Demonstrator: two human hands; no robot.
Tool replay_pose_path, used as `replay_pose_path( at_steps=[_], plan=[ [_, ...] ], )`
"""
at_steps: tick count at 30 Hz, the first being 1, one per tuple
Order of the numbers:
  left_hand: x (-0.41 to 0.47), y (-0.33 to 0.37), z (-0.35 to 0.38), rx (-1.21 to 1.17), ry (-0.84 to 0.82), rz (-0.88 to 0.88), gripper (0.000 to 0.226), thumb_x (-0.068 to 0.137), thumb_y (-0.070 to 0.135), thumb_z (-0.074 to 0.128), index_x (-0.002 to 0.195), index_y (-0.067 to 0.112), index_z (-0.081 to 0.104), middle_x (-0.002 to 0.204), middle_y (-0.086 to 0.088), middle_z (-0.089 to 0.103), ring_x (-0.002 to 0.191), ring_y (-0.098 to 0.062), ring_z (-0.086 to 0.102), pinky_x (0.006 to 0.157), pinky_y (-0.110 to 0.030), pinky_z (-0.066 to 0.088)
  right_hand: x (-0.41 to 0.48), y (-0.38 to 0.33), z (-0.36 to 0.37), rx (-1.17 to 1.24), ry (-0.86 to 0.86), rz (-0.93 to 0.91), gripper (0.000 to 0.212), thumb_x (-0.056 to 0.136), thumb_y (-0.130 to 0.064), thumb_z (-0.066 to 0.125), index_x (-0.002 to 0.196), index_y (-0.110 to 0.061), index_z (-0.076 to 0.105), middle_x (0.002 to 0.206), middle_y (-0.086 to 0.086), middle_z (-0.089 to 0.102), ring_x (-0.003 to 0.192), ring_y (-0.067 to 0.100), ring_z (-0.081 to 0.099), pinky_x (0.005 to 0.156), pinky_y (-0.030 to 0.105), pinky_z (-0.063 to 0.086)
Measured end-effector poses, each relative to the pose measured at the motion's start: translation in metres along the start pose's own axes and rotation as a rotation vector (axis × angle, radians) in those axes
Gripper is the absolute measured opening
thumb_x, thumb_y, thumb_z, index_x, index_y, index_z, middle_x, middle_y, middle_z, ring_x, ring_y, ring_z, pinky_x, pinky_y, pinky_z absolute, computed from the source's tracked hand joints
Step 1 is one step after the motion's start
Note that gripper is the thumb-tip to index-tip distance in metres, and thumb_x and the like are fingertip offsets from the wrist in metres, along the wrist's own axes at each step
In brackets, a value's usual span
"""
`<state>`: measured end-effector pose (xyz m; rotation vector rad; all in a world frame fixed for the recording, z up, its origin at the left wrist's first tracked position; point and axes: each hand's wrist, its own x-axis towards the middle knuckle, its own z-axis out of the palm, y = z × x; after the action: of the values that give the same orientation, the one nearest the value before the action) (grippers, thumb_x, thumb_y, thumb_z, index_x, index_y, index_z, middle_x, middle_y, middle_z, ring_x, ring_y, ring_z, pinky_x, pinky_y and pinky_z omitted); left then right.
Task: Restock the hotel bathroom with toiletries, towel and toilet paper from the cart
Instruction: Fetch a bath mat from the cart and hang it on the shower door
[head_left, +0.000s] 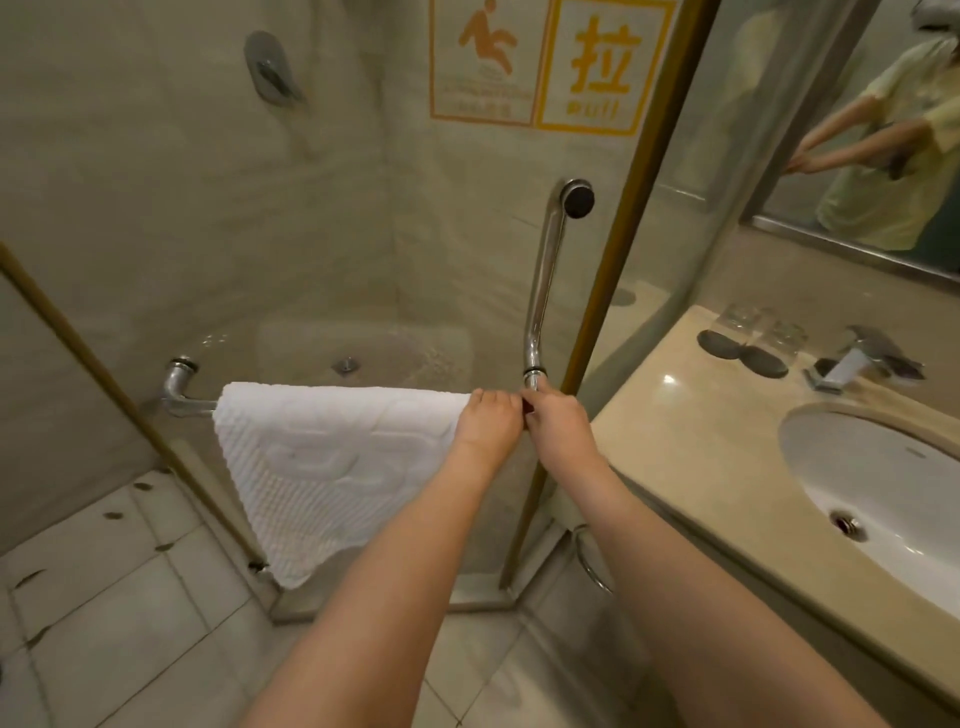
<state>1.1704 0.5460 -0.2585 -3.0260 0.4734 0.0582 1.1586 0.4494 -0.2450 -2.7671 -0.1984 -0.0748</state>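
Shower door (363, 234), glass, fills the left and centre of the frame. It carries a horizontal chrome rail (182, 402), which serves as the towel bar.

Vanity counter (691, 447), lower right, with sink (893, 483) set into it. Tap (852, 361) and upturned glasses (753, 330) stand at the back, well apart from the work.

Towel (332, 467), white, centre-left. It is draped over the rail and hangs flat against the glass, its fold along the bar so it won't slide off. Looks already hung; this reads as final straightening.

Vertical door handle (543, 280), centre, whose lower mount meets the rail's right end.

Left hand (488, 423): fingers curled over the towel's top right corner, gripping it at the rail, likely to draw the edge square.

Right hand (558, 415): just beside the left, fingers bunched at the rail's end under the handle mount. Cannot tell whether it pinches towel edge or bare rail.
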Motion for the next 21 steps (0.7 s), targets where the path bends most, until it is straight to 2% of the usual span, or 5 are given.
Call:
replay_pose_path(
  at_steps=[6, 9, 13, 17, 21],
  plan=[
    [0.014, -0.001, -0.002, -0.009, -0.014, -0.024, 0.032, 0.101, 0.017, 0.032, 0.126, 0.002, 0.043, 0.127, -0.015, 0.054, 0.118, -0.031, 0.052, 0.102, -0.036, 0.030, 0.019, 0.008, -0.002, 0.047, -0.004, 0.014, 0.031, 0.088, -0.007, 0.050, 0.117, -0.011, 0.061, 0.112, 0.014, 0.065, 0.104, 0.032, 0.060, 0.086, 0.033, 0.045],
    [0.012, -0.002, -0.009, 0.058, 0.048, -0.059, 0.030, 0.086, 0.038, 0.054, 0.094, 0.013, 0.068, 0.089, -0.001, 0.070, 0.084, -0.017, 0.067, 0.082, -0.026, 0.045, 0.023, 0.012, -0.003, 0.042, -0.029, 0.008, 0.031, 0.088, -0.008, 0.051, 0.117, -0.013, 0.060, 0.109, 0.014, 0.066, 0.105, 0.032, 0.059, 0.086, 0.033, 0.045],
    [0.011, 0.002, -0.015, -0.013, -0.074, -0.069, 0.033, 0.101, 0.019, 0.033, 0.124, 0.001, 0.046, 0.128, -0.015, 0.055, 0.119, -0.031, 0.052, 0.101, -0.035, 0.033, 0.027, 0.007, -0.006, 0.038, -0.047, 0.060, 0.026, 0.088, -0.009, 0.050, 0.112, -0.009, 0.061, 0.103, 0.015, 0.067, 0.102, 0.033, 0.061, 0.080, 0.033, 0.048],
    [0.007, 0.000, -0.029, -0.089, -0.053, -0.079, 0.034, 0.099, 0.010, 0.036, 0.131, 0.002, 0.042, 0.133, -0.015, 0.051, 0.123, -0.032, 0.048, 0.099, -0.033, 0.036, 0.022, 0.003, -0.002, 0.140, -0.038, 0.091, 0.026, 0.087, -0.009, 0.055, 0.112, -0.010, 0.063, 0.106, 0.014, 0.067, 0.102, 0.032, 0.061, 0.084, 0.034, 0.048],
    [0.001, -0.007, -0.027, -0.249, -0.040, -0.060, 0.048, 0.090, 0.003, 0.044, 0.138, 0.011, 0.041, 0.131, -0.014, 0.052, 0.122, -0.030, 0.048, 0.100, -0.031, 0.033, 0.014, 0.010, -0.009, 0.257, -0.078, 0.095, 0.049, 0.083, -0.002, 0.062, 0.130, -0.014, 0.055, 0.141, 0.006, 0.050, 0.127, 0.025, 0.049, 0.101, 0.024, 0.034]
  ],
)
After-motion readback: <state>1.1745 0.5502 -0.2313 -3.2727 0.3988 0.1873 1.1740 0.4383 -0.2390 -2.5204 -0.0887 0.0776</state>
